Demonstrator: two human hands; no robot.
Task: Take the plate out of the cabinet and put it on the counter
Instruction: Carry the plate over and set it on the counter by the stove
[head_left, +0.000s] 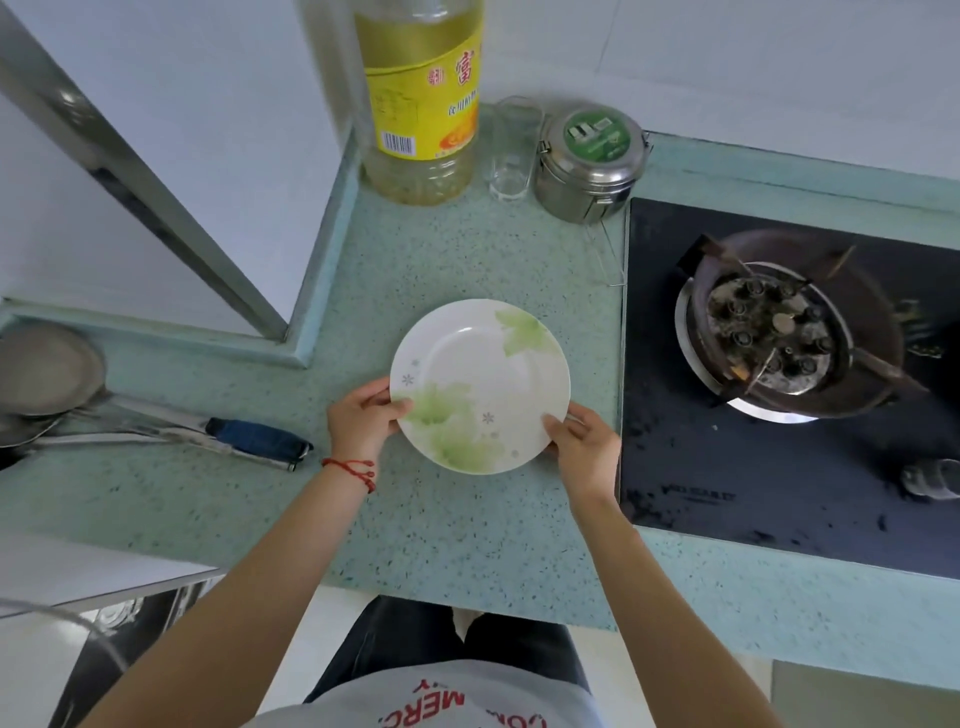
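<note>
the speckled green counter (467, 260) fills most of the view, running from the wall to the person's body. to its right sits the black gas hob (779, 467) with its burner (769, 338). at the back, against the wall, stand a tall oil bottle (421, 104), a steel lidded tin (589, 161) and a clear glass (511, 150) between them. on the left lie metal ladles (47, 369) with a dark-handled utensil (254, 439) pointing toward the middle.

the plate (480, 384), white with green leaf print, is over the open middle of the counter, between the utensil and the hob, well apart from the bottle and tin. the left hand (361, 418) grips its near-left rim, thumb on top and fingers curled under; the right hand (584, 447) pinches its near-right rim the same way. both are closed on the plate.

by my reading the task is nearly done: the plate is out of the cabinet and at the counter. whether it already rests flat or is just above the surface i cannot tell. what seems left is to settle it and let go with both hands.
</note>
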